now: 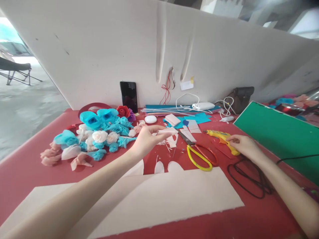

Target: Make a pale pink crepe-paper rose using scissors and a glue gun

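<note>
My left hand (pixel 149 136) is closed, pinching a small pale pink paper piece (pixel 169 131) between thumb and fingers. It hovers over cut paper scraps (pixel 172 140) in the middle of the red table. At the right, my right hand (pixel 243 145) has its fingers curled on the rear of a yellow hot glue gun (pixel 219 134); its nozzle points left. Between the hands lie scissors (pixel 199 158) with one yellow and one red handle, blades toward the scraps. A large sheet of pale paper (pixel 159 199) lies in front, partly under my left forearm.
Blue, white and pink paper flowers (pixel 99 136) are heaped at the left. A black phone (pixel 129 97) leans on the white panel (pixel 112 49). A white earbud case (pixel 150 119) sits nearby. A black cord (pixel 259 186) coils before a green board (pixel 281 142) at the right.
</note>
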Demonstrator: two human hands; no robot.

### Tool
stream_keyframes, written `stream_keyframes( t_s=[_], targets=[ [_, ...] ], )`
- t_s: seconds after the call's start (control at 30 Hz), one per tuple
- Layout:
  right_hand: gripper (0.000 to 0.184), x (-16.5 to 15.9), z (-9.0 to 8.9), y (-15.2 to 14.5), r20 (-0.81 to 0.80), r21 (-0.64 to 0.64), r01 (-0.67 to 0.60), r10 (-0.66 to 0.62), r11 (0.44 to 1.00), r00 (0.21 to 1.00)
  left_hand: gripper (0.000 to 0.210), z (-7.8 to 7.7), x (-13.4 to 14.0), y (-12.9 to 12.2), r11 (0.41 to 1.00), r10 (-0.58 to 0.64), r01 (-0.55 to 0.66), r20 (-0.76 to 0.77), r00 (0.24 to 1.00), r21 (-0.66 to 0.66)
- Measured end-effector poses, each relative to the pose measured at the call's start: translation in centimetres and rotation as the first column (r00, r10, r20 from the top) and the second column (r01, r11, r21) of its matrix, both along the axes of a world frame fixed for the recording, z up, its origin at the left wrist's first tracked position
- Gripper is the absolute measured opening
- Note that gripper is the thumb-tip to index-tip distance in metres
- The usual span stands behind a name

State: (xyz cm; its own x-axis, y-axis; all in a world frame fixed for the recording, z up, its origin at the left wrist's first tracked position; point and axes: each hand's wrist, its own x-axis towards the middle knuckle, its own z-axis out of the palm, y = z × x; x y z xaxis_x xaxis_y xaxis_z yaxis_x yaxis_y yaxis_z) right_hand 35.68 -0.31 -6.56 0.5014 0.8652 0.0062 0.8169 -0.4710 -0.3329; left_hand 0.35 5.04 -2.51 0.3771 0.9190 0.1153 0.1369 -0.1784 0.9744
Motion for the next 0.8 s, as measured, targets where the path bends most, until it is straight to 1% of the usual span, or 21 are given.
stream_keyframes(
  t_s=[0.17,0.27,0.33,0.43,0.5,0.57,0.63,0.67,0.7,0.73,0.77,0.8],
  targets=[
    [0.028,0.7,-0.3,0.3,-0.079,-0.080,0.135,-0.141,0.988,0.987,0.034,-0.1,0.1,-0.2,1.000,-0.019,0.019,0.032,0.999,-0.017],
    [0.030,0.5,-0.5,0.4,-0.183,-0.111,0.144,-0.163,0.983,0.969,0.032,0.2,0.2,-0.4,0.999,-0.027,0.028,0.043,0.999,-0.029],
    [0.031,0.1,-0.5,0.3,-0.263,-0.078,0.161,-0.176,0.984,0.949,0.031,0.7,0.1,-0.5,0.998,-0.036,0.038,0.042,0.998,-0.043],
    [0.031,-0.9,-0.1,0.0,-0.411,0.049,0.208,-0.170,0.977,0.896,0.032,1.7,-0.1,-0.7,0.998,-0.036,0.038,0.038,0.999,-0.055],
    [0.031,-1.9,0.9,-0.4,-0.514,0.184,0.227,-0.103,0.956,0.852,0.032,2.4,-0.4,-0.8,0.999,-0.022,0.023,0.038,0.999,-0.045],
    [0.030,-3.3,2.4,-1.1,-0.577,0.348,0.240,0.006,0.906,0.817,0.032,3.2,-0.6,-1.0,1.000,-0.003,0.004,0.040,0.999,-0.027],
    [0.028,-5.1,4.3,-2.0,-0.591,0.503,0.254,0.114,0.826,0.799,0.033,3.8,-0.9,-1.3,1.000,0.012,-0.011,0.046,0.999,-0.010],
    [0.032,-6.1,5.2,-2.5,-0.587,0.563,0.249,0.169,0.788,0.792,0.032,4.2,-1.0,-1.5,1.000,0.016,-0.016,0.052,0.998,-0.001],
    [0.039,-7.2,6.1,-3.0,-0.580,0.603,0.233,0.218,0.763,0.785,0.030,4.5,-1.1,-1.8,1.000,0.022,-0.023,0.059,0.998,0.011],
    [0.045,-8.2,7.0,-3.5,-0.571,0.627,0.214,0.254,0.749,0.781,0.028,4.8,-1.2,-2.0,0.999,0.031,-0.034,0.063,0.997,0.033],
    [0.049,-9.2,7.6,-4.0,-0.570,0.628,0.201,0.269,0.752,0.777,0.026,5.2,-1.2,-2.3,0.997,0.047,-0.051,0.066,0.997,0.063],
    [0.049,-10.2,8.2,-4.4,-0.557,0.623,0.188,0.262,0.759,0.788,0.023,5.5,-1.3,-2.5,0.991,0.069,-0.075,0.061,0.996,0.107]
  ],
)
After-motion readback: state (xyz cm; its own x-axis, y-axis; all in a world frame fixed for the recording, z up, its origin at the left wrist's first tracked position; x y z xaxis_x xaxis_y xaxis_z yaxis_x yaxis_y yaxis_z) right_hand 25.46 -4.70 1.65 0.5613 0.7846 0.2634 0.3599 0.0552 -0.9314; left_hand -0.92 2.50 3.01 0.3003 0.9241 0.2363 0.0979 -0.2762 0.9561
